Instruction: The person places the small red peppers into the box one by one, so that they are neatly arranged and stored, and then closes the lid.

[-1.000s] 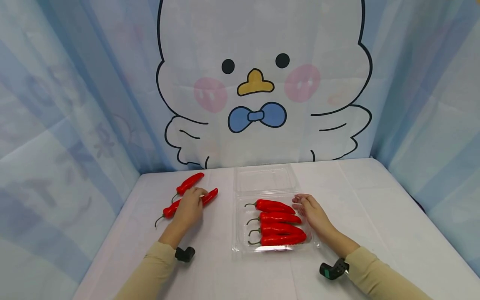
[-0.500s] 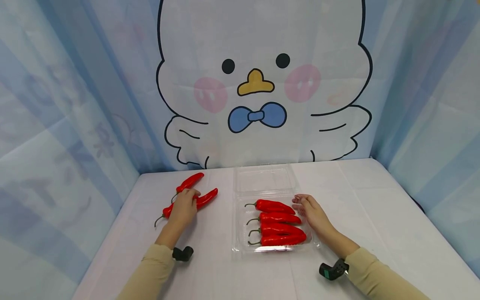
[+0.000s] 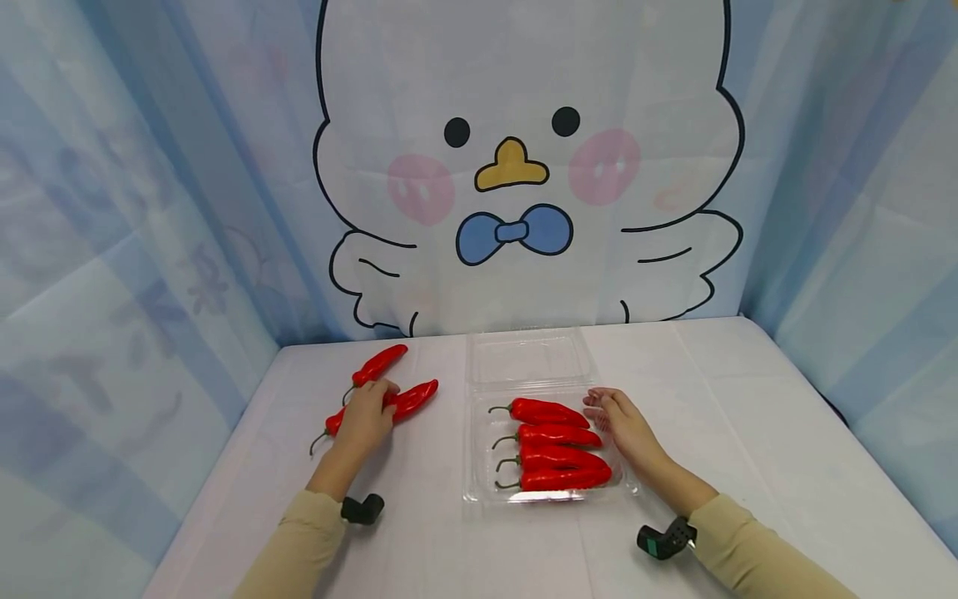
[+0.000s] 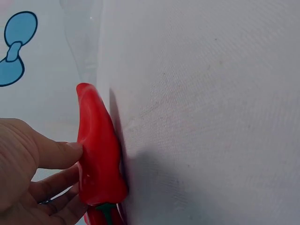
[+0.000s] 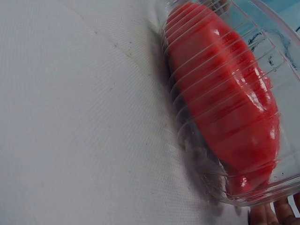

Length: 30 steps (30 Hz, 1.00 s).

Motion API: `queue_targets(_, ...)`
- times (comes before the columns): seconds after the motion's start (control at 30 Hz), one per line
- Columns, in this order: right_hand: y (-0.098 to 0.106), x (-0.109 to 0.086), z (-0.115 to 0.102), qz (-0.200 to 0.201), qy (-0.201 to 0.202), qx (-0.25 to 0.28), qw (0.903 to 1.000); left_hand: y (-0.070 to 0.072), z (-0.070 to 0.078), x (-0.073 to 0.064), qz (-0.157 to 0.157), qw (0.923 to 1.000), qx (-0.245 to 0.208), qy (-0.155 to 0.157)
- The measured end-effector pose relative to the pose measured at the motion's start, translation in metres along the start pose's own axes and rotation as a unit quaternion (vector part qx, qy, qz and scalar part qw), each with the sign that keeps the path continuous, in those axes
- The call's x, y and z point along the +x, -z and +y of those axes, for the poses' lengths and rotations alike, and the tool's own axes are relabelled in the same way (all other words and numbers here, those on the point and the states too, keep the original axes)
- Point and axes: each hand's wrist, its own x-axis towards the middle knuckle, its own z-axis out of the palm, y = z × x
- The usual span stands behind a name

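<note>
Red chillies: four (image 3: pixel 552 445) boxed, two (image 3: pixel 382 387) loose.

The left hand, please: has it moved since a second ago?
Yes. The left hand has drawn back toward the person, relative to the clear plastic tray.

**Hidden / cut off**

Left hand (image 3: pixel 367 420) covers the mid part of the long red chilli pepper (image 3: pixel 414 398) on the white tablecloth (image 3: pixel 419 532); grip under the palm can't be made out from the head view. Left wrist view: hand cropped at left & bottom edges, pepper's stem end cut off at bottom. Right wrist view: clear ribbed plastic clamshell tray (image 5: pixel 225 154) blurs the red peppers inside into one mass, count unclear; only fingertips (image 5: pixel 281 212) of right hand (image 3: pixel 624 424) show at bottom edge.
</note>
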Motion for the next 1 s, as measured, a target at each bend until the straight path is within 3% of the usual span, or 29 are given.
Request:
queue_targets(0.47, 0.0005, 0.0009, 0.0014, 0.0, 0.001, -0.003, 1.0, 0.0023, -0.0006, -0.0023, -0.022, 0.9997, -0.013, 0.002)
queue_targets(1.0, 0.0005, 0.0011, 0.0029, 0.002, 0.005, -0.005, 1.0, -0.0037, -0.0015, -0.0086, -0.005, 1.0, -0.005, -0.002)
